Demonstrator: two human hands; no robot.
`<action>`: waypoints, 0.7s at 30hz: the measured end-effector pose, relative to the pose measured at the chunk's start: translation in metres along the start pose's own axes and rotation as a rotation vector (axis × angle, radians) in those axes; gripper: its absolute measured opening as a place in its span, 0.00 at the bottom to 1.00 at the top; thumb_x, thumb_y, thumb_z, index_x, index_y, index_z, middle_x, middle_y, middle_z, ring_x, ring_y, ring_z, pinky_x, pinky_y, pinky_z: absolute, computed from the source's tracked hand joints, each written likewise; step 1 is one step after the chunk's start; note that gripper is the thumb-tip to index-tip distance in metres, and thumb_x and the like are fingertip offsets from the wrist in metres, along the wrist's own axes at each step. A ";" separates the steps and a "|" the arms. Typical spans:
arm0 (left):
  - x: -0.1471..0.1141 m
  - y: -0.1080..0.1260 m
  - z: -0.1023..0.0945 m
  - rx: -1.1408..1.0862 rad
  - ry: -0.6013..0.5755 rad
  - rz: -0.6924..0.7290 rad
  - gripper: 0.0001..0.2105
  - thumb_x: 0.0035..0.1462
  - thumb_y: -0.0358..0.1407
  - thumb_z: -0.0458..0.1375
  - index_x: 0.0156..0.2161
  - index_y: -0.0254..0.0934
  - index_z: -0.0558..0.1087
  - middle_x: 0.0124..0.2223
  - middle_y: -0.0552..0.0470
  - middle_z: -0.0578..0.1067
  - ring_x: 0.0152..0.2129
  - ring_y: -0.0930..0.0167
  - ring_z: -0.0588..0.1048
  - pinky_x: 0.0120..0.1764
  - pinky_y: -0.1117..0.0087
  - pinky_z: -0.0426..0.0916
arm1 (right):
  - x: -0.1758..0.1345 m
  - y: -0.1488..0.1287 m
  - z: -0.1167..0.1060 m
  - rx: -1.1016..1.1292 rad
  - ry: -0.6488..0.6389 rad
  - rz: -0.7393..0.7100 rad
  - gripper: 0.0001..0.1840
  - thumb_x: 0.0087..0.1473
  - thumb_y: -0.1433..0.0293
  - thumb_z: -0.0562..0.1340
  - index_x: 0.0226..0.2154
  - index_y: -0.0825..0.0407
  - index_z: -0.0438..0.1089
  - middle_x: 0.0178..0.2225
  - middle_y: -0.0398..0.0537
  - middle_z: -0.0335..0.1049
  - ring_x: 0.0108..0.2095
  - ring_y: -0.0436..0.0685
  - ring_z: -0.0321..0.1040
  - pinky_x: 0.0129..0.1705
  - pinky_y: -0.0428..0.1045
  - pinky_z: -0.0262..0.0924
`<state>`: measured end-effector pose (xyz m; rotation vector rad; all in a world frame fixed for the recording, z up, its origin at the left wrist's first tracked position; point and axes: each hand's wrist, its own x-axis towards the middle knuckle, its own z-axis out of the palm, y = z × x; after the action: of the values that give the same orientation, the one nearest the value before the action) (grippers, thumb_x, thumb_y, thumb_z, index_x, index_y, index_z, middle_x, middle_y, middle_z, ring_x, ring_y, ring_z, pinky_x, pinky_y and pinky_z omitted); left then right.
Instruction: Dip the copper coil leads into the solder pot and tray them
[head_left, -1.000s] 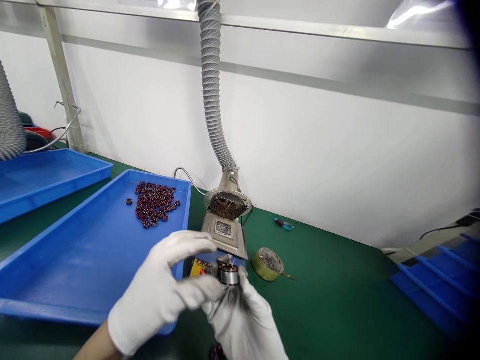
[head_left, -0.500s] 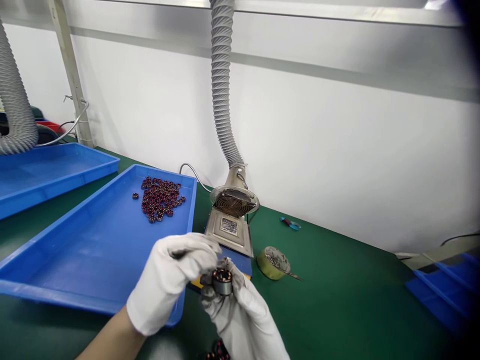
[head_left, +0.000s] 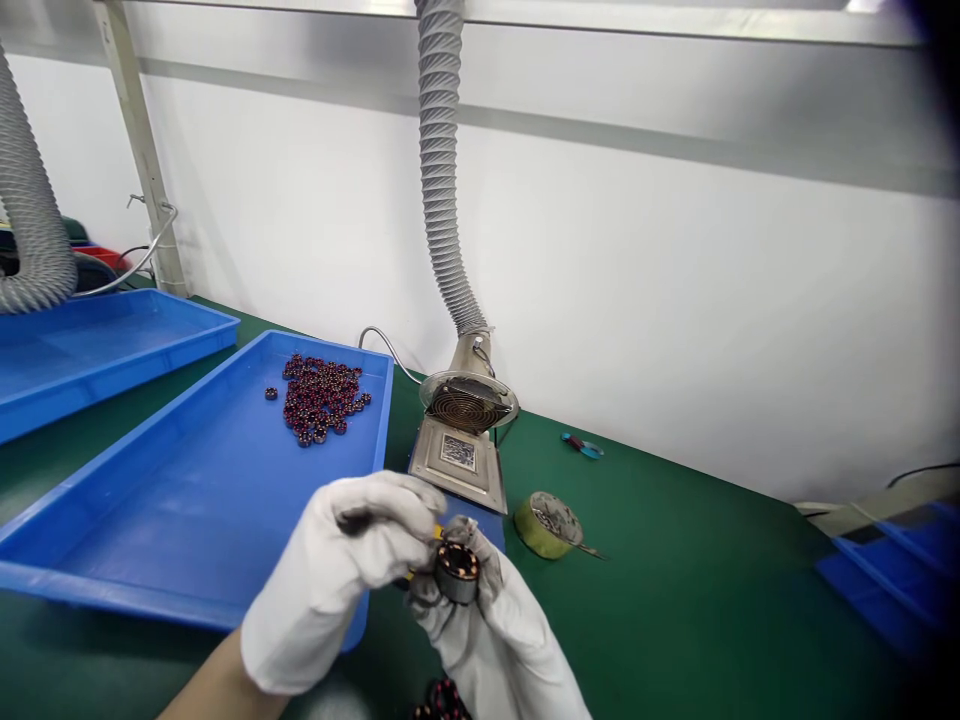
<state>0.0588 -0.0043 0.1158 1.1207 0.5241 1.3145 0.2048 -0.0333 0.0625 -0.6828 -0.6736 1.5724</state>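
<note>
I see the green tabletop filling the lower view, with a white wall behind it. The biggest container is the blue tray at my nine o'clock; its far right corner holds a heap of small dark red coils, one lying a little apart to the left. A second blue tray sits at ten o'clock, nothing visible in it. At three o'clock, more blue trays show at the edge, blurred.

At twelve o'clock a grey ribbed hose drops to a round grille, which hangs just over a metal solder pot. This stands directly beyond my hands. Another hose curves at ten o'clock. A yellowish tin lies at one o'clock near the pot; small cutters lie beyond it.

At six o'clock, my left hand and right hand, both in white gloves, are closed round a stator, held above the tabletop. It is a small metal ring with copper windings inside, its open face tilted toward me. More dark coils peek out at the bottom edge.
</note>
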 end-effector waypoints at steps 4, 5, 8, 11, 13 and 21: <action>0.001 0.011 0.000 0.212 0.040 -0.070 0.10 0.40 0.25 0.61 0.27 0.43 0.77 0.37 0.57 0.75 0.36 0.71 0.73 0.34 0.77 0.67 | 0.008 0.002 -0.009 -0.043 0.000 -0.064 0.22 0.36 0.59 0.70 0.36 0.48 0.72 0.34 0.50 0.76 0.33 0.59 0.73 0.38 0.56 0.68; 0.001 0.011 0.001 0.285 -0.027 -0.111 0.11 0.40 0.23 0.61 0.28 0.42 0.77 0.37 0.56 0.75 0.35 0.71 0.73 0.33 0.76 0.67 | 0.012 0.002 -0.011 -0.067 0.004 -0.084 0.19 0.37 0.58 0.70 0.34 0.48 0.72 0.33 0.49 0.76 0.33 0.59 0.73 0.38 0.56 0.68; 0.001 0.006 0.005 0.324 -0.196 -0.069 0.10 0.42 0.22 0.57 0.25 0.39 0.76 0.32 0.54 0.75 0.33 0.71 0.73 0.36 0.74 0.67 | 0.023 -0.002 -0.016 -0.120 0.012 -0.108 0.13 0.39 0.59 0.69 0.28 0.47 0.72 0.25 0.44 0.75 0.29 0.58 0.73 0.35 0.56 0.69; -0.004 0.000 0.002 0.222 -0.132 0.105 0.09 0.44 0.23 0.57 0.25 0.40 0.75 0.31 0.55 0.75 0.36 0.71 0.72 0.40 0.74 0.67 | 0.025 -0.008 -0.016 -0.148 0.040 -0.157 0.11 0.37 0.66 0.71 0.27 0.48 0.72 0.26 0.43 0.75 0.27 0.55 0.72 0.32 0.52 0.70; -0.006 -0.001 -0.002 0.157 -0.020 0.150 0.08 0.46 0.25 0.58 0.26 0.42 0.75 0.34 0.57 0.75 0.38 0.72 0.72 0.40 0.76 0.67 | 0.022 -0.011 -0.012 -0.188 0.102 -0.261 0.11 0.36 0.70 0.71 0.26 0.48 0.72 0.26 0.44 0.75 0.25 0.54 0.71 0.28 0.49 0.69; 0.005 -0.005 0.007 0.148 -0.142 -0.255 0.13 0.45 0.33 0.62 0.40 0.38 0.76 0.36 0.51 0.78 0.34 0.68 0.75 0.36 0.71 0.70 | -0.003 0.020 0.026 -0.641 0.405 -1.007 0.14 0.37 0.79 0.68 0.28 0.46 0.71 0.39 0.46 0.73 0.38 0.57 0.70 0.37 0.50 0.66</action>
<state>0.0685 -0.0014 0.1157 1.2151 0.6437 0.9803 0.1722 -0.0394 0.0644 -0.8906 -1.0034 0.2621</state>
